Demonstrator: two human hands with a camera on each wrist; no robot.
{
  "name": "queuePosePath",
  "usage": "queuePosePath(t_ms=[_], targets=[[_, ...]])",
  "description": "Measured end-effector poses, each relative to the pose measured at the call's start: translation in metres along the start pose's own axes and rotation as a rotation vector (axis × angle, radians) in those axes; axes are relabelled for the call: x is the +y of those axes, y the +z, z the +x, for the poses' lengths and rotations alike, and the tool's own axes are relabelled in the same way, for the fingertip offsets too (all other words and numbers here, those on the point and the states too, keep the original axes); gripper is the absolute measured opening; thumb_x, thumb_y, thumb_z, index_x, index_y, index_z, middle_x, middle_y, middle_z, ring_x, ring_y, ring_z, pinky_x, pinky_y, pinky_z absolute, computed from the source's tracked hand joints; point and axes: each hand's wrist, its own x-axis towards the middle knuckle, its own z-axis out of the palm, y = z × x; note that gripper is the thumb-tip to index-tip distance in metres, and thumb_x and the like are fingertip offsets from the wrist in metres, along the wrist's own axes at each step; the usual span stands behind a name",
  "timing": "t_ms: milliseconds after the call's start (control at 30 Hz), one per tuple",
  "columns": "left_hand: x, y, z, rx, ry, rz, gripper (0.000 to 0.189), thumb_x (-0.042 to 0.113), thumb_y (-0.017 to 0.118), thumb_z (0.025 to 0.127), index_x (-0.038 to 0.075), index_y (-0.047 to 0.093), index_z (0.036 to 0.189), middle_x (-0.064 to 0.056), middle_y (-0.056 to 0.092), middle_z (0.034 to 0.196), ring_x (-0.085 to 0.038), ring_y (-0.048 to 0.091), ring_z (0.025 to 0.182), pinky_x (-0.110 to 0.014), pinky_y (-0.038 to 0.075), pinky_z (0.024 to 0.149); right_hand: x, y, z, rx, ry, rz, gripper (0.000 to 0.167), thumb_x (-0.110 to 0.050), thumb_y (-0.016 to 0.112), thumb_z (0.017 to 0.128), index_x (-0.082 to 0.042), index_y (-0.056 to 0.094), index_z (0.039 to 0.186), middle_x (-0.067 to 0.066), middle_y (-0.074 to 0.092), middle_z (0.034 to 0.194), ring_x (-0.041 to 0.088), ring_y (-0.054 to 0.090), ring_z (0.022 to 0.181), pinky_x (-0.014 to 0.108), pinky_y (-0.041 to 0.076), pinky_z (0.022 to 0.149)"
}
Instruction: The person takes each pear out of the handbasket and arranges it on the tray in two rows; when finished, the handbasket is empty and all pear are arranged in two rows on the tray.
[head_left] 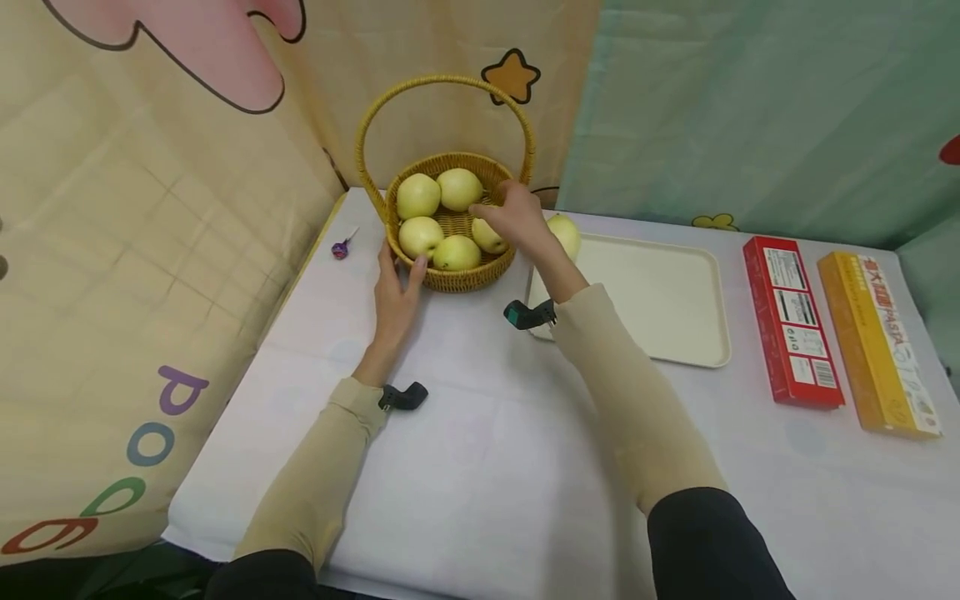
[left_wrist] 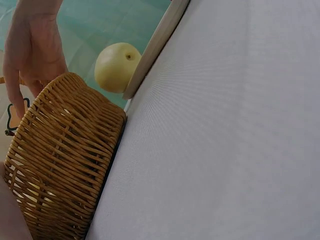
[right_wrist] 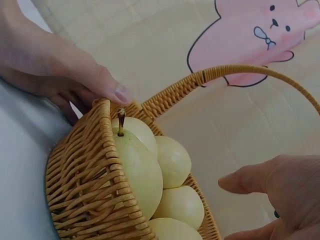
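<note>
A woven wicker basket (head_left: 461, 282) with a tall arched handle stands at the back of the table. Several pale yellow-green pears (head_left: 418, 197) lie inside it, one showing its brown stem in the right wrist view. My left hand (head_left: 395, 304) holds the near left side, its thumb over the rim and its fingers against the outer wall. Over the right side of the basket is my right hand (head_left: 517, 218); the right wrist view shows its thumb and fingers spread apart with nothing between them. Another pear (left_wrist: 116, 67) sits on the tray, just right of the basket.
The cream tray (head_left: 660, 308) lies right of the basket. Farther right are a red box (head_left: 793, 325) and a yellow pasta box (head_left: 877, 342). A wrapped lollipop (head_left: 341, 248) lies left of the basket. Printed curtains (head_left: 712, 108) hang behind the table.
</note>
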Motion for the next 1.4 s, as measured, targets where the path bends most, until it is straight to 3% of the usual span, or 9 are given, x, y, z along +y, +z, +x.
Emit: queuePosePath(t_ms=[100, 200, 333, 433, 767, 1167, 1400], targets=[[0.000, 0.002, 0.000, -0.005, -0.001, -0.002, 0.079, 0.046, 0.053, 0.109, 0.012, 0.015, 0.170, -0.012, 0.030, 0.172, -0.024, 0.029, 0.159, -0.040, 0.026, 0.131, -0.005, 0.002, 0.008, -0.017, 0.061, -0.005, 0.045, -0.033, 0.063, 0.104, 0.000, 0.052, 0.132, 0.012, 0.054, 0.126, 0.026, 0.051, 0.117, 0.031, 0.047, 0.091], [0.002, 0.004, 0.000, -0.008, -0.010, -0.002, 0.079, 0.046, 0.053, 0.109, 0.011, 0.015, 0.170, -0.013, 0.031, 0.172, -0.023, 0.030, 0.159, -0.039, 0.026, 0.131, -0.006, 0.006, 0.012, -0.035, 0.101, -0.006, 0.038, -0.029, 0.065, 0.103, 0.001, 0.052, 0.122, 0.010, 0.049, 0.114, 0.022, 0.044, 0.101, 0.030, 0.040, 0.078], [0.003, 0.006, -0.001, -0.014, -0.019, 0.005, 0.080, 0.047, 0.053, 0.109, 0.012, 0.015, 0.170, -0.014, 0.032, 0.171, -0.023, 0.030, 0.159, -0.038, 0.026, 0.131, -0.004, 0.010, 0.015, -0.055, 0.133, -0.018, 0.057, -0.025, 0.067, 0.101, 0.004, 0.048, 0.146, 0.017, 0.053, 0.146, 0.025, 0.050, 0.125, 0.032, 0.050, 0.101], [0.003, 0.007, -0.002, -0.016, -0.011, 0.006, 0.080, 0.049, 0.052, 0.109, 0.013, 0.015, 0.170, -0.013, 0.031, 0.172, -0.023, 0.030, 0.159, -0.039, 0.026, 0.131, 0.000, 0.013, 0.018, -0.053, 0.144, -0.035, 0.061, -0.024, 0.069, 0.100, 0.004, 0.045, 0.148, 0.020, 0.050, 0.150, 0.030, 0.049, 0.133, 0.038, 0.048, 0.111], [0.006, 0.012, -0.003, -0.019, 0.024, -0.017, 0.078, 0.039, 0.054, 0.110, 0.009, 0.014, 0.170, -0.017, 0.034, 0.170, -0.026, 0.032, 0.158, -0.039, 0.026, 0.131, 0.009, 0.014, 0.017, 0.002, 0.134, 0.033, 0.067, -0.025, 0.074, 0.099, 0.004, 0.044, 0.151, 0.021, 0.049, 0.150, 0.031, 0.048, 0.134, 0.039, 0.048, 0.110], [0.003, 0.008, 0.002, -0.022, 0.002, -0.006, 0.078, 0.044, 0.052, 0.110, 0.014, 0.013, 0.170, -0.012, 0.031, 0.172, -0.026, 0.030, 0.159, -0.043, 0.025, 0.131, 0.005, -0.009, -0.006, 0.071, -0.024, 0.049, 0.073, -0.033, 0.077, 0.096, -0.007, 0.046, 0.157, 0.012, 0.054, 0.153, 0.027, 0.054, 0.134, 0.038, 0.051, 0.109], [0.001, 0.005, 0.003, -0.020, -0.015, -0.005, 0.077, 0.045, 0.052, 0.110, 0.015, 0.014, 0.170, -0.013, 0.034, 0.170, -0.025, 0.031, 0.158, -0.042, 0.026, 0.131, 0.012, -0.022, -0.034, 0.085, -0.114, 0.176, 0.073, -0.025, 0.079, 0.096, -0.006, 0.044, 0.158, 0.012, 0.049, 0.158, 0.027, 0.052, 0.137, 0.040, 0.050, 0.113]])
